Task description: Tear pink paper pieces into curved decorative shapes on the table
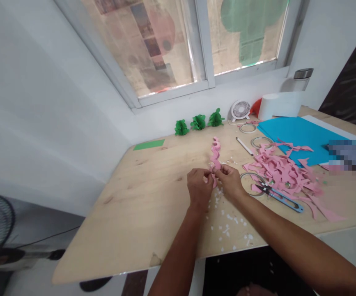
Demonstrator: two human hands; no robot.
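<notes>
A wavy-edged pink paper strip (215, 154) runs away from me over the wooden table (143, 197). My left hand (200, 187) pinches its near end, fingers closed. Right beside it my right hand (229, 177) also has its fingertips closed on the strip, so the part between the hands is mostly hidden. Small white scraps (227, 228) lie scattered under and in front of my hands. To the right are blue-handled thread snips (281, 197), resting partly over a roll of tape (251, 183).
Pink paper offcuts (284, 168) are heaped at the right, by blue sheets (301, 133). A white pen (244, 146), another tape roll (262, 142) and a small white fan (240, 110) stand or lie farther back. Green paper pieces (198, 122) line the wall; a green strip (149, 144) lies left.
</notes>
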